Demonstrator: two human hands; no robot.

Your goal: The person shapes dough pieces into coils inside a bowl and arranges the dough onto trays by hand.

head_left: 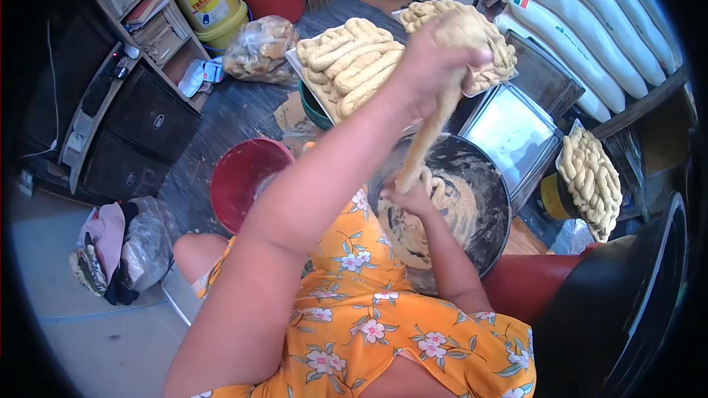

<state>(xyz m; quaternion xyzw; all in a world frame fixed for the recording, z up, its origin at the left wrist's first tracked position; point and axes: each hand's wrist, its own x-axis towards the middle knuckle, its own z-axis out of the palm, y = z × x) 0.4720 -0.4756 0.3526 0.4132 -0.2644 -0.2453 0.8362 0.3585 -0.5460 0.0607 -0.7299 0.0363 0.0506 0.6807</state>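
Note:
My left hand (435,66) is raised high over the black basin (501,210), its fingers closed around the upper part of a pale dough rope (428,136). Slanting down from there, the rope reaches my right hand (409,195), which grips its lower part just above the basin. Some dough strands show beside my right hand inside the basin, whose bottom is dusted with tan flour or crumbs. Behind my raised hand, a tray of twisted dough (354,59) and a second heap of dough twists (501,51) are partly covered from view.
A red bucket (236,184) stands left of the basin. On the right are a metal tray (512,133), a tray of braided dough (590,177) and a large black tub (619,309). White sacks (575,29) and a bag of bread-like pieces (262,48) lie farther back.

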